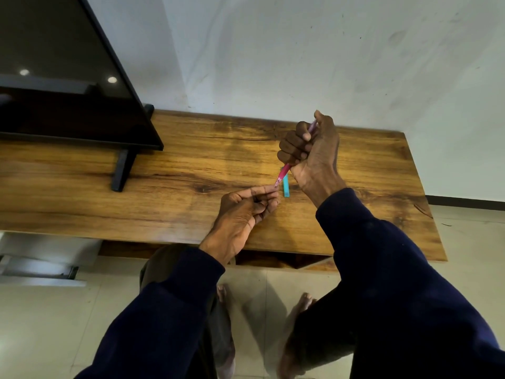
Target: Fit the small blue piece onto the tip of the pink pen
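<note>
My right hand grips a pink pen in a fist above the wooden table; the pen's tip points down and to the left. My left hand has its thumb and forefinger pinched together right at the pen's tip; whatever they hold is too small to make out. A small turquoise piece, like a pen cap or barrel, lies on the table just under the pen, between my hands.
A dark flat screen on a black stand fills the table's left end. A white wall rises behind the table. Below its front edge are the tiled floor, my bare feet and an open shelf.
</note>
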The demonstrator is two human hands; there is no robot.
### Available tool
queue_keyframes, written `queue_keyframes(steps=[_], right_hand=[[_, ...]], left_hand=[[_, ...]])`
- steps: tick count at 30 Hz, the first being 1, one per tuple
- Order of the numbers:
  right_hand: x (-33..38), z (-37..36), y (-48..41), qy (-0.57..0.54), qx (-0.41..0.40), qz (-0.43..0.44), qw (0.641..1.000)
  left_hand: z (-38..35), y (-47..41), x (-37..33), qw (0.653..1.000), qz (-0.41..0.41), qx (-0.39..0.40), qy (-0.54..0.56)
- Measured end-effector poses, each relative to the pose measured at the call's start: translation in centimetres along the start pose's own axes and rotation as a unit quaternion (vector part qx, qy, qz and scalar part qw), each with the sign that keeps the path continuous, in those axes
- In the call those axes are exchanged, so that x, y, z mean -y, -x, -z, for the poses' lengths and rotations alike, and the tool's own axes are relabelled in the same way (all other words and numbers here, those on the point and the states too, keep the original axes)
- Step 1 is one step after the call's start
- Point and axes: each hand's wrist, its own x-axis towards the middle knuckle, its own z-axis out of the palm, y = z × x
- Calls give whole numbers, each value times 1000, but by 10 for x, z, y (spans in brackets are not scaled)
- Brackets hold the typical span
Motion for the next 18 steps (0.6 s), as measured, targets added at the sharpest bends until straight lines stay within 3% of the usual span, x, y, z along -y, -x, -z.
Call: queue_keyframes(steps=[18], right_hand=[[2,0,-3,-6,-21,-3,1000]], left_hand=[[-1,1,0,1000,-4,-2,-11]])
